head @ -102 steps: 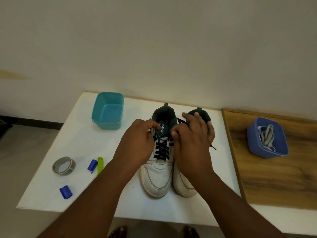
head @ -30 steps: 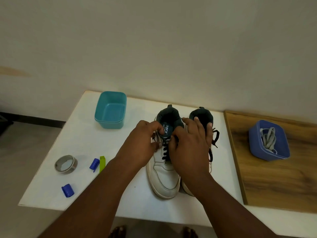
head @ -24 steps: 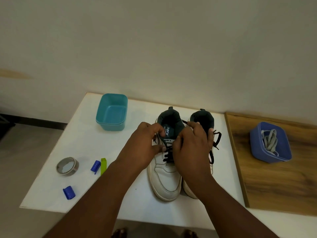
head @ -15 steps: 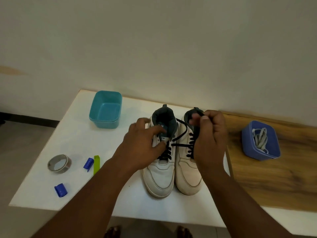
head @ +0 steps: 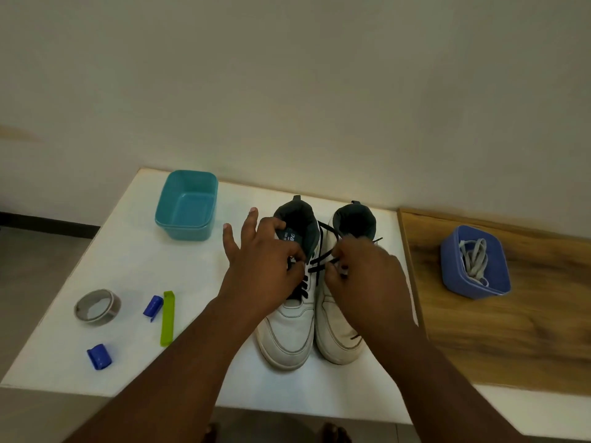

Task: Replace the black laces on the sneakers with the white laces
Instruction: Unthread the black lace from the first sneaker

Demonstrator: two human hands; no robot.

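Two white sneakers stand side by side, toes toward me: the left sneaker (head: pixel 287 334) and the right sneaker (head: pixel 335 330). Black laces (head: pixel 321 265) run loose between them. My left hand (head: pixel 262 266) rests on the left sneaker's upper part, thumb and forefinger pinching at its lacing, the other fingers spread out. My right hand (head: pixel 364 282) pinches a strand of the black lace over the right sneaker. White laces (head: pixel 475 259) lie bundled in a blue bowl (head: pixel 473 287) on the wooden board at the right.
A teal tub (head: pixel 187 204) stands at the back left of the white table (head: pixel 128 257). A tape roll (head: pixel 97 306), two blue clips (head: pixel 153 306) (head: pixel 99 356) and a green clip (head: pixel 168 318) lie front left. The wooden board (head: pixel 511 330) adjoins on the right.
My right hand has come down from the right sneaker's collar to the lace strands between the shoes. My left hand's outer fingers have spread open. The camera view shifted slightly.
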